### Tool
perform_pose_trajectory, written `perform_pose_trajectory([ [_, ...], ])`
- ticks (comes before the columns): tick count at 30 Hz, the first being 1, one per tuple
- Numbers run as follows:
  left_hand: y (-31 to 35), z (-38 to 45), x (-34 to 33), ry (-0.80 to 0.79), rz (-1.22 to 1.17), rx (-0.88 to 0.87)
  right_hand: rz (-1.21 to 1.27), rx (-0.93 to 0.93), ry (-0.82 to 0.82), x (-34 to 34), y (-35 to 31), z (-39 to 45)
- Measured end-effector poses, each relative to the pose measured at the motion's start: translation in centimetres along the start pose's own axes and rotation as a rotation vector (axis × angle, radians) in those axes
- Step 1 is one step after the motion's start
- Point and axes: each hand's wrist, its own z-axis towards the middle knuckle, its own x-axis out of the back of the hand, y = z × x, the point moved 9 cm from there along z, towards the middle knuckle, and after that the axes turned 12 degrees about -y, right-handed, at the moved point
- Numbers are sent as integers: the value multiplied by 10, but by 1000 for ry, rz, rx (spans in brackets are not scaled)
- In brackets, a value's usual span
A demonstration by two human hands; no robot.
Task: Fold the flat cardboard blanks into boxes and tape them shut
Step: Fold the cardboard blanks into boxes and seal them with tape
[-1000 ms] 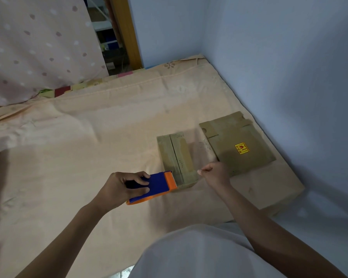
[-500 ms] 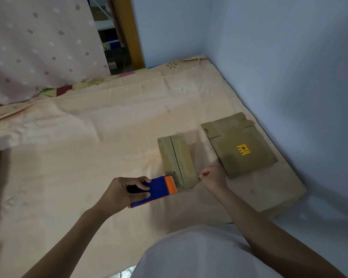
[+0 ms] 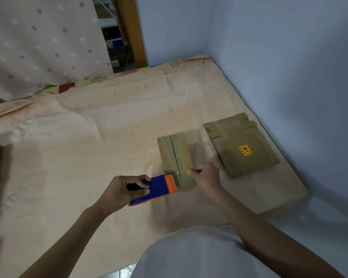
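Head view: the left hand point(image 3: 122, 190) grips a blue and orange tape dispenser point(image 3: 155, 188), fingers curled over its dark handle, and the dispenser's orange toothed end sits against the near left edge of the folded cardboard box point(image 3: 176, 160). The box lies on the peach bedsheet point(image 3: 78, 157), its two top flaps meeting along a centre seam under a strip of clear tape. The right hand point(image 3: 206, 175) is closed in a loose fist at the box's near right corner, thumb and forefinger pinched together at the box's edge; whether they hold a tape end cannot be told. Just beside the box to the right, apart from it, lies a flat cardboard blank point(image 3: 241, 145) bearing a yellow and red sticker point(image 3: 245, 150), close to the blue wall point(image 3: 289, 77).

Compared with a second ago, the dispenser has drawn slightly nearer the person along the box's near edge, and the right hand has stayed at the same corner. The box and blank have not shifted.

A spotted curtain point(image 3: 38, 47) hangs at upper left.
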Motion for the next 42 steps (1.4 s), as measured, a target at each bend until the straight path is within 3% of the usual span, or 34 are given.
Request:
perform_pose_trajectory([
  [31, 2, -29, 49, -112, 73, 35, -128, -60, -64, -8, -6, 2],
  [42, 29, -4, 36, -227, 396, 46, -133, -39, -15, -10, -4, 2],
])
